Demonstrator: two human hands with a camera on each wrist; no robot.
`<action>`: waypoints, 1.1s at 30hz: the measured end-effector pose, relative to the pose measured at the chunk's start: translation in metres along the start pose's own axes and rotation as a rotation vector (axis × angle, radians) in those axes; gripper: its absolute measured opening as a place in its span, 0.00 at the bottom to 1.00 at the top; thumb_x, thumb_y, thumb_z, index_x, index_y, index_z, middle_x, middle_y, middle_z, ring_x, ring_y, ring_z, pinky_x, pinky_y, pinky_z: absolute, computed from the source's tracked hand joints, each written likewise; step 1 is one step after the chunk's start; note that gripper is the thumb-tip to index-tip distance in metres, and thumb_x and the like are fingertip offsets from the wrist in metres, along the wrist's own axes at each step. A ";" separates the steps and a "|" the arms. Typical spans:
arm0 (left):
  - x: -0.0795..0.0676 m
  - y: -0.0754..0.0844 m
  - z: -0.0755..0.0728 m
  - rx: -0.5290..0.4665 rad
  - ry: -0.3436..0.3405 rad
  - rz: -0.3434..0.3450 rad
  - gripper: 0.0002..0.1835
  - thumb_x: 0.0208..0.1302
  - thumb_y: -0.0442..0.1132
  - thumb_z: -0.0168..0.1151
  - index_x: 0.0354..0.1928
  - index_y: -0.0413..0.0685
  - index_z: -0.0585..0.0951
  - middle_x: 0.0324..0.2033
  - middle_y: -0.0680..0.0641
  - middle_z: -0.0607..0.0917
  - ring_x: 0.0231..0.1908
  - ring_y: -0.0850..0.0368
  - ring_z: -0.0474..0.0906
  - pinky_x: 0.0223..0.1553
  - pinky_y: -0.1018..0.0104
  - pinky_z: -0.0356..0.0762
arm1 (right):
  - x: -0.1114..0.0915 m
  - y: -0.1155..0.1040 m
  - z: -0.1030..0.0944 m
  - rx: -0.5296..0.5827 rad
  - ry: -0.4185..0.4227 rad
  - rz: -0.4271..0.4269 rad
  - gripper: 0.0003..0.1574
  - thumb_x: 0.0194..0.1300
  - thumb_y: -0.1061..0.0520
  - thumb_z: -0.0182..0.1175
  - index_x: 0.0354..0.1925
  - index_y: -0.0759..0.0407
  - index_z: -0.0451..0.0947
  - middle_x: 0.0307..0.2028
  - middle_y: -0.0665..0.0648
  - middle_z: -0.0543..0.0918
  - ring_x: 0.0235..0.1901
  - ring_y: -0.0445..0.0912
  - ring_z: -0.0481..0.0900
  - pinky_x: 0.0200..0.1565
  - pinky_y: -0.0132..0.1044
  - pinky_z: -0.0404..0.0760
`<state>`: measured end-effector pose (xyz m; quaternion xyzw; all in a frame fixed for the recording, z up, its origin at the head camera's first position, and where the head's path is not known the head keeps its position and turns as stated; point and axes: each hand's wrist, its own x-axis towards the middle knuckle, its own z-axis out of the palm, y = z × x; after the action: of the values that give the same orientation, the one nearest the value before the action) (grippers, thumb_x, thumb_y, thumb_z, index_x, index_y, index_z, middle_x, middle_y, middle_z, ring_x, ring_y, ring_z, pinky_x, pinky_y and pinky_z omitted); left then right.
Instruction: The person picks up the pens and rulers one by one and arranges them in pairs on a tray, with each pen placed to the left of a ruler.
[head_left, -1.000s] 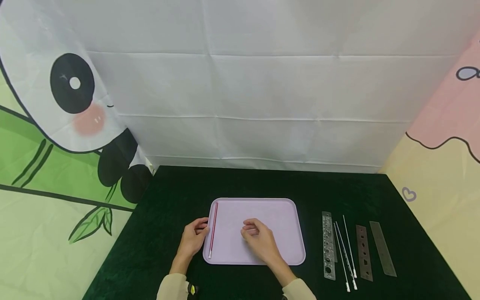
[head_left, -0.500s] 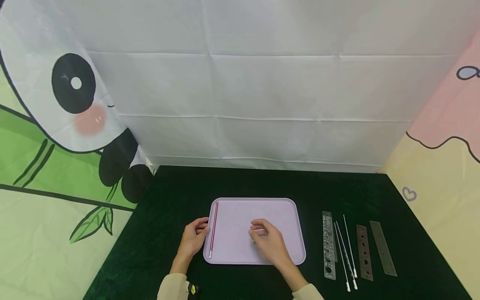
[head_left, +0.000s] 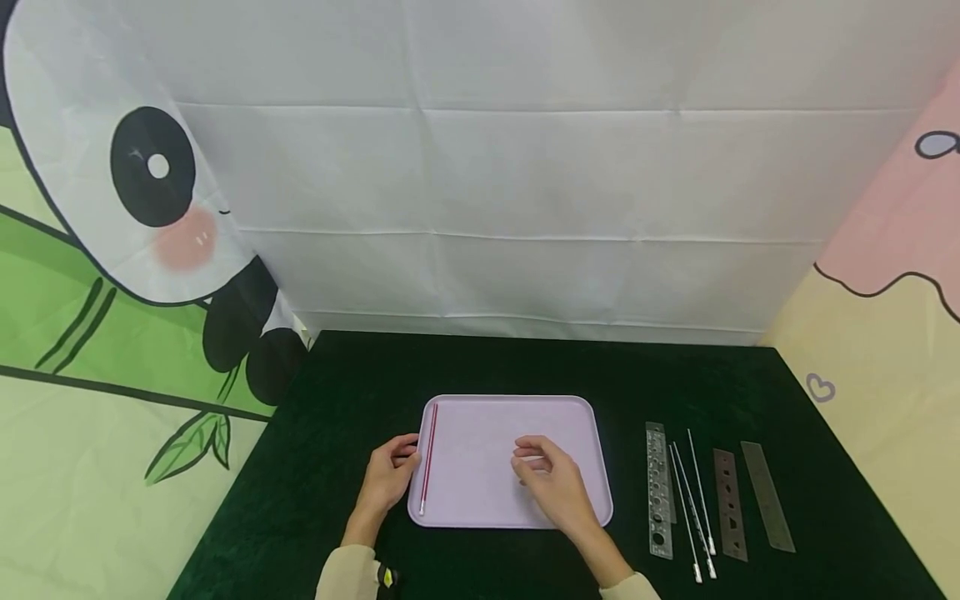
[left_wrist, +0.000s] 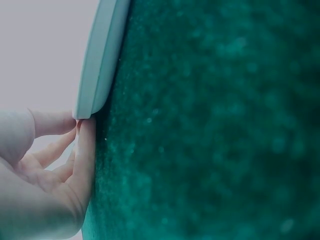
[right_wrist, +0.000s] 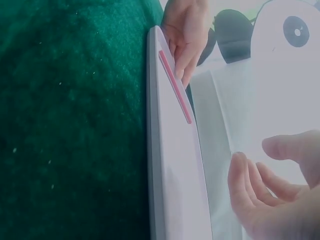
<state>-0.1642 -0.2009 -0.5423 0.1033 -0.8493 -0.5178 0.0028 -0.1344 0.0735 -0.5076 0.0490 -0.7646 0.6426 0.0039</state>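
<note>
A lilac tray (head_left: 495, 408) lies on the dark green cloth in the head view. Along its left side rests a thin red rod (head_left: 428, 458) with a pale near end, a red strip (right_wrist: 175, 87) in the right wrist view. My left hand (head_left: 386, 479) is at the tray's left edge. In the left wrist view its thumb and fingers (left_wrist: 86, 150) pinch the rim. My right hand (head_left: 558, 487) hovers over the tray's right half, apart from the rod. Its fingers are loosely bent, with a gap to the thumb and nothing between them.
Right of the tray lie a clear template ruler (head_left: 657, 492) with holes, several thin silvery rods (head_left: 688, 508) with white ends, a brownish template strip (head_left: 729, 504) and a plain greyish strip (head_left: 767, 496). Printed and white cloth (head_left: 525, 183) hangs around the table (head_left: 480, 362).
My right hand has moved steadily right above the tray, still holding nothing. My left hand stays at the tray's left edge. The rod and the items at the right lie as before.
</note>
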 end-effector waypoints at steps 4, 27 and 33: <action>0.000 0.000 0.000 0.003 0.005 -0.008 0.18 0.74 0.31 0.59 0.63 0.40 0.79 0.51 0.39 0.82 0.46 0.48 0.79 0.50 0.52 0.80 | -0.004 -0.001 -0.005 0.016 0.008 0.007 0.20 0.69 0.59 0.67 0.56 0.66 0.80 0.49 0.64 0.85 0.44 0.52 0.87 0.39 0.31 0.84; -0.001 0.000 -0.001 0.012 -0.002 -0.012 0.18 0.74 0.32 0.59 0.64 0.40 0.79 0.52 0.39 0.82 0.46 0.48 0.79 0.52 0.51 0.80 | -0.021 0.003 -0.040 -0.138 0.064 0.065 0.18 0.69 0.57 0.67 0.55 0.61 0.82 0.48 0.55 0.87 0.46 0.47 0.86 0.47 0.29 0.81; 0.001 0.000 0.000 0.014 -0.004 -0.014 0.19 0.74 0.32 0.59 0.64 0.41 0.79 0.52 0.39 0.82 0.47 0.48 0.79 0.52 0.50 0.80 | -0.025 0.007 -0.050 -0.156 0.084 0.067 0.17 0.69 0.58 0.68 0.54 0.62 0.82 0.49 0.58 0.87 0.44 0.46 0.86 0.45 0.29 0.81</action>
<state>-0.1651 -0.2008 -0.5428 0.1079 -0.8522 -0.5119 -0.0033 -0.1128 0.1252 -0.5074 -0.0043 -0.8128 0.5822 0.0182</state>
